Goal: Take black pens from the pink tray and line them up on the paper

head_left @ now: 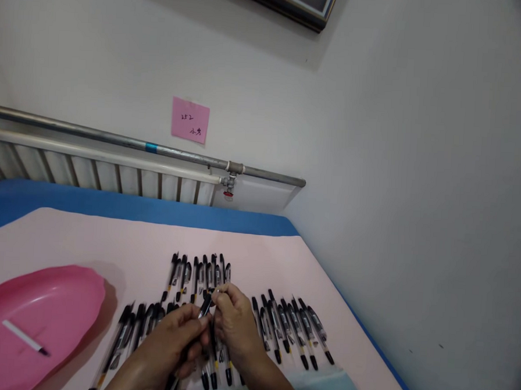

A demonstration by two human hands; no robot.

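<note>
A clear-barrelled pen with black parts (205, 305) is held upright at a slant over the table, between my two hands. My left hand (174, 339) is closed round its barrel from the left. At the pen's upper end, my right hand (235, 322) pinches with thumb and forefinger; a small shiny bit shows there, too small to make out. Several similar pens (294, 330), with black ends, lie side by side in groups to the right, left and behind my hands. My hands and forearms hide part of the middle pens.
A pink oval tray (90, 285) on the left holds one white stick-like piece with a dark end (25, 338). Pale pink sheeting (122, 240) covers the blue table (198, 213). Behind stand a radiator (125, 179), a pipe and the wall; another wall borders the right side.
</note>
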